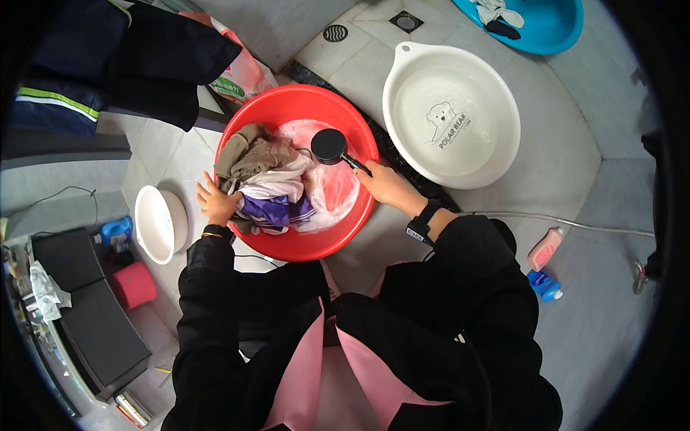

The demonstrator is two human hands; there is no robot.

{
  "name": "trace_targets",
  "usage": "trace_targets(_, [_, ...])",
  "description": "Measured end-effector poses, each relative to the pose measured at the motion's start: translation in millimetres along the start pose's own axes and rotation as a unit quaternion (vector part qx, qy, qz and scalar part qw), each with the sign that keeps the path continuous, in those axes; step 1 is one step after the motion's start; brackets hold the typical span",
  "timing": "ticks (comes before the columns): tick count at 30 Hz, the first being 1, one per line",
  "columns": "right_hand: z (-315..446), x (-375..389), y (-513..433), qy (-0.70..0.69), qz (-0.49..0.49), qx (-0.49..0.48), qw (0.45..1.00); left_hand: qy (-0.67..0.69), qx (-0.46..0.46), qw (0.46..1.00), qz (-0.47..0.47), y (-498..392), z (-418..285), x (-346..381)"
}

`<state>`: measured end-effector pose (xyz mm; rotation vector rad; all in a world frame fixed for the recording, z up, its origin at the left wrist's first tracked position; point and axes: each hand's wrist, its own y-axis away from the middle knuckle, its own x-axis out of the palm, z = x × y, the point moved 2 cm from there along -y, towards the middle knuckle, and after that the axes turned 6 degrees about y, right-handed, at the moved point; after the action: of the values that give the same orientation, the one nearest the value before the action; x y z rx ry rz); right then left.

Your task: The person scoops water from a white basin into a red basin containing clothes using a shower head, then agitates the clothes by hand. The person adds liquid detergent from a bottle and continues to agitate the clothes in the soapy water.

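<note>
Before me a red plastic basin holds soapy water and a heap of wet clothes. The heap, on the basin's left side, shows a khaki garment, a white cloth and a purple garment. My right hand grips the handle of a black shower head over the water. At the left rim, my left hand rests against the clothes with its fingers spread; the thumb's contact with the cloth is partly hidden.
A white basin of clear water stands beyond a dark floor sill at right. Farther off is a blue basin with small cloths. A metal hose runs right, near two bottles. A small white basin and dark hanging clothes are left.
</note>
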<state>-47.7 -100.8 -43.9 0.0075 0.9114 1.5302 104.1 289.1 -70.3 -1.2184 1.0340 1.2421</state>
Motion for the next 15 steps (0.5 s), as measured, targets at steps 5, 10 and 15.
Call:
trace_targets(5, [-3.2,1.6,-0.7,-0.020,-0.009,0.015,1.000,0.376,-0.068,0.894,0.234,-17.0,27.3,31.3])
trace_targets(10, [-10.7,2.6,-12.9,-0.080,-0.086,-0.016,0.993,0.310,0.001,0.939,0.150,-15.2,5.7,-9.3])
trace_targets(15, [-6.7,-1.7,-30.6,-0.237,-0.128,-0.058,0.961,0.234,0.050,0.964,0.114,-10.4,-33.7,-93.9])
